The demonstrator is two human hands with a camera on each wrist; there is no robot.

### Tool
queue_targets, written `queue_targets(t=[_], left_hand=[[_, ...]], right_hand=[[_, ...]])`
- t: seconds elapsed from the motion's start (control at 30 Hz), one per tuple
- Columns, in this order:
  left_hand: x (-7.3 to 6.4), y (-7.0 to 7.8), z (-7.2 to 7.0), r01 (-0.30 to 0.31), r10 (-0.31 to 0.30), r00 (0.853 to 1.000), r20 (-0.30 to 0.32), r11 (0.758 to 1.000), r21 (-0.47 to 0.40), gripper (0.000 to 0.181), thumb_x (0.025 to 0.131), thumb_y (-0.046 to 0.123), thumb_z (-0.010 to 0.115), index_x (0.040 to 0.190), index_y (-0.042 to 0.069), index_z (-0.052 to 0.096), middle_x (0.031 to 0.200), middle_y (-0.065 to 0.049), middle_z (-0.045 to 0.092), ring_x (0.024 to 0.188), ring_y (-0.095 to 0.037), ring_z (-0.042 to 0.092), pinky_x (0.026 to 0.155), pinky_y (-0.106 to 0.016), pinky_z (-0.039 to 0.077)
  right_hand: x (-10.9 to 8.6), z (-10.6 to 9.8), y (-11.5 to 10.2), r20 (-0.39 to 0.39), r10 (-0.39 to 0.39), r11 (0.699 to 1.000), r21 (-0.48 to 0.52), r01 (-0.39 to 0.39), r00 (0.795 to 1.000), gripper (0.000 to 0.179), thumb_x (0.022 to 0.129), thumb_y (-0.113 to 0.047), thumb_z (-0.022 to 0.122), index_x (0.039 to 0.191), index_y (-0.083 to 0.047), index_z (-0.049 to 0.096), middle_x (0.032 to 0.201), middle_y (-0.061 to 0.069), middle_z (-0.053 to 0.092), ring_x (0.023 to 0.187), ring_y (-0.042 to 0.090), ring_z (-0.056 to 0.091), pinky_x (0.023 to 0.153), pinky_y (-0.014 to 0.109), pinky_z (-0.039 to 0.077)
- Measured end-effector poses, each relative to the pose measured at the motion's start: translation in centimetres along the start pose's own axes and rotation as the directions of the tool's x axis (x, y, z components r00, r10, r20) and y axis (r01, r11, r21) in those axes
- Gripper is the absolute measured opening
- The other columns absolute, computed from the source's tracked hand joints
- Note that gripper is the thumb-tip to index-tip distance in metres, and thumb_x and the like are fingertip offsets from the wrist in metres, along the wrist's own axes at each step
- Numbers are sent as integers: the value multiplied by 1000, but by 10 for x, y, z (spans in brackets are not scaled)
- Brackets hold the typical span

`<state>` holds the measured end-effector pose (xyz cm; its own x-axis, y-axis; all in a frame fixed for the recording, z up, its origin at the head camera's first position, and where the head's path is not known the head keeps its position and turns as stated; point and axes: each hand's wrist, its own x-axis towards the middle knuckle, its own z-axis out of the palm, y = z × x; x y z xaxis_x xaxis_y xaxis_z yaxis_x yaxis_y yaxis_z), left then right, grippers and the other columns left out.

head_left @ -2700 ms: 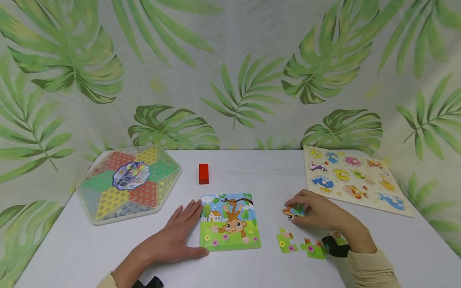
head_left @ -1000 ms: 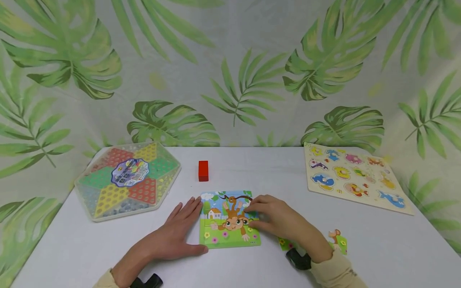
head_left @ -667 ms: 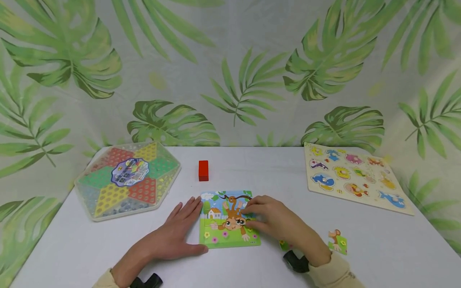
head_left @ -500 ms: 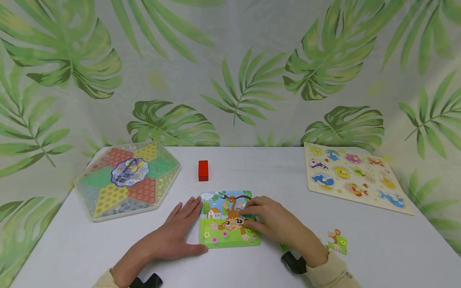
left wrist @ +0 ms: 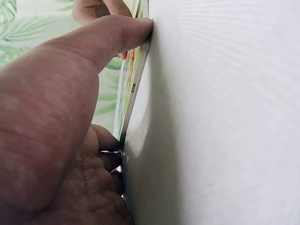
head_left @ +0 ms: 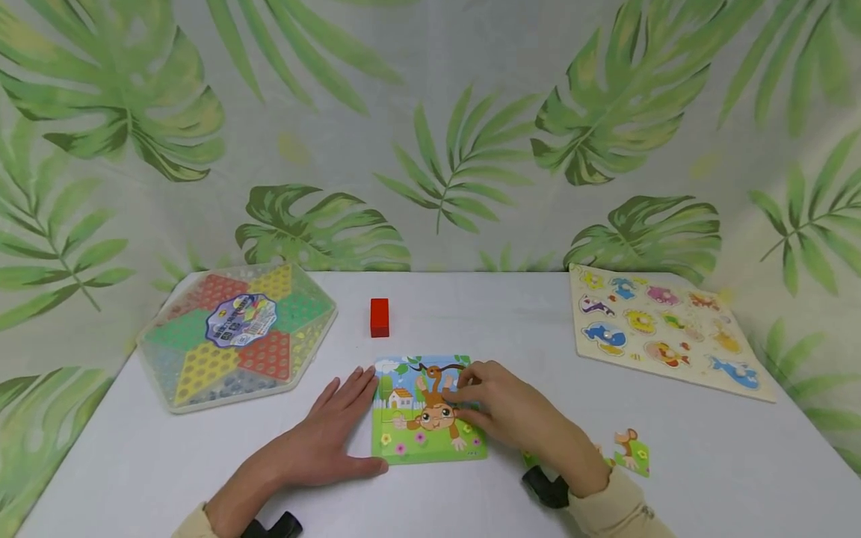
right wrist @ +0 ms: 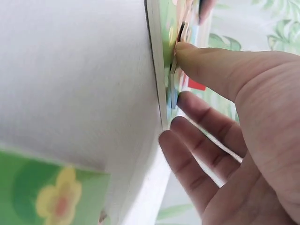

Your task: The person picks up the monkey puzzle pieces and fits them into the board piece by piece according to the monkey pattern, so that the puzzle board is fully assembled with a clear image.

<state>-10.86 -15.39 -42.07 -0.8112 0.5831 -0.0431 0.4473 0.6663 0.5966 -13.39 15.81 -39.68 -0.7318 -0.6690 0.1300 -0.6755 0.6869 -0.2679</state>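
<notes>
A square monkey jigsaw board (head_left: 430, 450), with a house and flowers printed on it, lies flat at the middle front of the table. My left hand (head_left: 323, 444) rests at its left side, fingers extended, with fingertips and thumb at the edge. Over the board's right half, my right hand (head_left: 521, 411) pinches a thin jigsaw piece (right wrist: 173, 89) between thumb and fingers. In the right wrist view that piece sits tilted close over the board. To the right lies a loose piece (head_left: 631, 453) with part of a monkey; other green pieces are mostly hidden under the right wrist.
A red block (head_left: 380, 317) stands behind the board. At the back left is a hexagonal Chinese checkers set (head_left: 265, 370); at the back right, a wooden peg puzzle (head_left: 635, 362) with animals. A leaf-print cloth (head_left: 444, 149) hangs behind the white table.
My right hand picked up a jigsaw piece from the right and carried it left onto the board, then shifted it slightly there. My left hand stayed in place.
</notes>
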Motion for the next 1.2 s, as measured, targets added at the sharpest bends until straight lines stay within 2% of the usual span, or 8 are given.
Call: queue_targets(t=[0.13, 0.37, 0.67, 0.9, 1.2], left_hand=[[1, 1, -1, 7, -7, 1000, 7, 1000, 7, 113, 85, 62, 74, 162, -3, 22, 172, -14, 16, 160, -34, 8, 128, -57, 6], [3, 3, -3, 14, -14, 1000, 14, 1000, -5, 114, 85, 61, 75, 162, -2, 22, 173, -14, 15, 161, -33, 7, 128, -57, 5], [3, 2, -3, 13, -13, 1000, 11, 1000, -1, 114, 84, 61, 75, 162, -2, 22, 173, -14, 15, 161, -33, 8, 128, -56, 5], [3, 2, -4, 19, -19, 1000, 13, 1000, 7, 113, 84, 60, 76, 162, -2, 22, 173, -14, 15, 161, -33, 8, 128, -56, 6], [1, 1, -1, 12, -12, 1000, 6, 1000, -5, 114, 84, 60, 76, 162, -3, 23, 172, -15, 17, 160, -33, 9, 127, -56, 6]], right_hand=[[0, -3, 2, 10, -16, 1000, -25, 16, 1000, 30, 91, -22, 79, 122, -22, 79, 110, -1, 67, 98, 14, 57, 79, 27, 55], [-2, -6, 4, 32, 9, 1000, -25, -8, 999, 31, 92, -21, 79, 123, -22, 78, 104, -4, 64, 93, 10, 52, 74, 24, 51], [-2, -6, 6, 53, 4, 1000, -27, -3, 999, 32, 93, -20, 78, 125, -23, 77, 105, -4, 65, 92, 10, 51, 76, 24, 50], [-2, -12, 8, 84, 6, 1000, 11, -7, 996, 29, 93, -16, 77, 122, -20, 78, 113, 0, 67, 100, 13, 57, 84, 30, 55], [-8, -17, 8, 153, 48, 994, 86, -62, 987, 33, 96, -21, 75, 129, -20, 74, 126, 0, 67, 116, 19, 61, 98, 40, 56]])
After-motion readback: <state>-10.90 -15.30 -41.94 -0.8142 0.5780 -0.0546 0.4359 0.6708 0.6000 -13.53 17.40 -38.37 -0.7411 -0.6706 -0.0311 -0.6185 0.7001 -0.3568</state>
